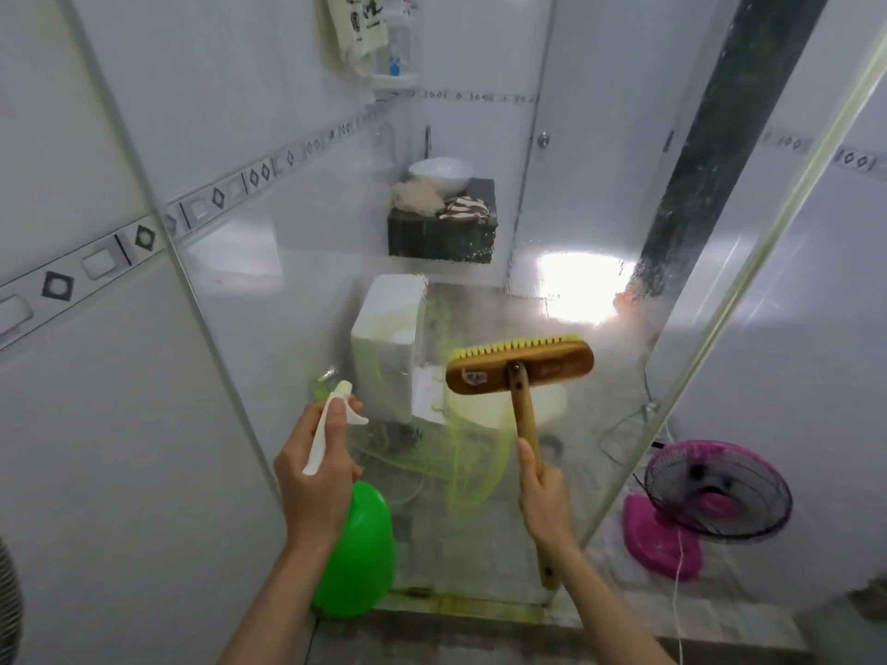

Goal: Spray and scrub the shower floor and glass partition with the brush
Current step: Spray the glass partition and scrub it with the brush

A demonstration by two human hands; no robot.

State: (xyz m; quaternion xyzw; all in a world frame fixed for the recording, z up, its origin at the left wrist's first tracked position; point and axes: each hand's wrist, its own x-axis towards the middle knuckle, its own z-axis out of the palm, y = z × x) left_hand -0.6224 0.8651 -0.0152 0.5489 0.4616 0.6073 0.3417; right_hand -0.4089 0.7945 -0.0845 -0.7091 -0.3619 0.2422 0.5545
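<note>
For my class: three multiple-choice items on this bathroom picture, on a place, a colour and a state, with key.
1. Where is the pink fan? A) low, right of the brush B) hanging on the wall C) on a counter
2. What colour are the brush bristles? A) blue B) yellow C) black
3. What is the left hand doing? A) hanging idle B) pressing tiles C) gripping the spray bottle
Key: 1 A, it stands on the floor at right; 2 B, yellow tufts top the wooden head; 3 C, fingers wrap its trigger neck.
</note>
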